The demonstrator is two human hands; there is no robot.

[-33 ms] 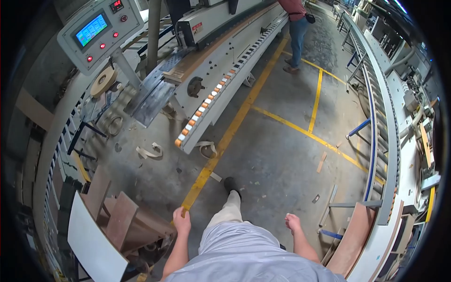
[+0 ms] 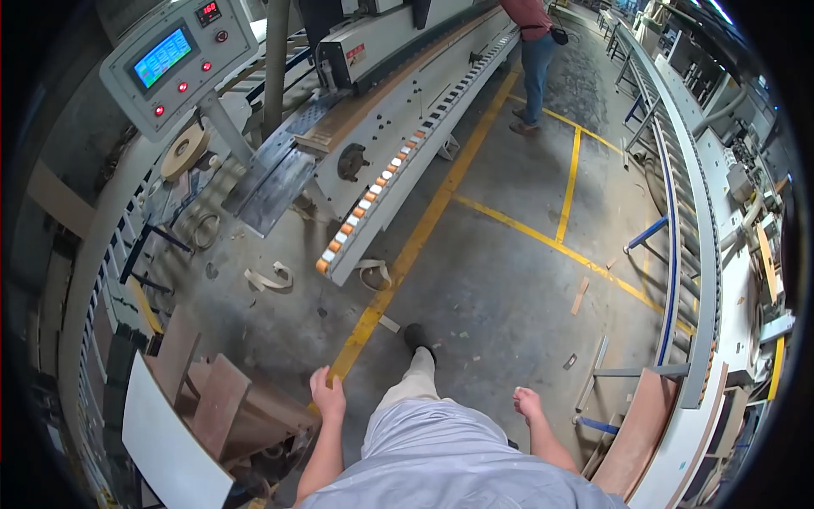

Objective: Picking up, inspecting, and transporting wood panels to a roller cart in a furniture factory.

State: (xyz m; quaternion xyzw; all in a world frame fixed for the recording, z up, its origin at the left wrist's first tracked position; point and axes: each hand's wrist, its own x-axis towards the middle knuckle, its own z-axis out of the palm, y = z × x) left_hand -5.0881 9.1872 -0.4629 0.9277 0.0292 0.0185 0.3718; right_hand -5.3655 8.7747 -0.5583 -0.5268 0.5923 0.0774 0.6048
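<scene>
My left hand (image 2: 328, 397) is raised over the floor at the lower left, thumb and fingers apart, with nothing in it. Close to it is a stack of brown boards (image 2: 222, 399) with a white panel (image 2: 170, 441) along its outer side. On the other side of my body, my right hand (image 2: 527, 404) hangs with its fingers curled in. A tiny pale spot shows at its fingertips, and the inside of that hand is hidden. Nearest to it are a blue-footed stand (image 2: 598, 424) and a curved-looking brown board (image 2: 638, 433).
A long machine with a roller rail (image 2: 373, 199) runs away ahead, beside a control panel (image 2: 174, 64) on a post. A person (image 2: 534, 64) stands at its far end. A roller conveyor (image 2: 670, 195) lines the right. Strip scraps (image 2: 270, 277) lie on the floor.
The fingers of my left hand have spread and lifted slightly. My right hand stays nearly in place, and the view has shifted a little.
</scene>
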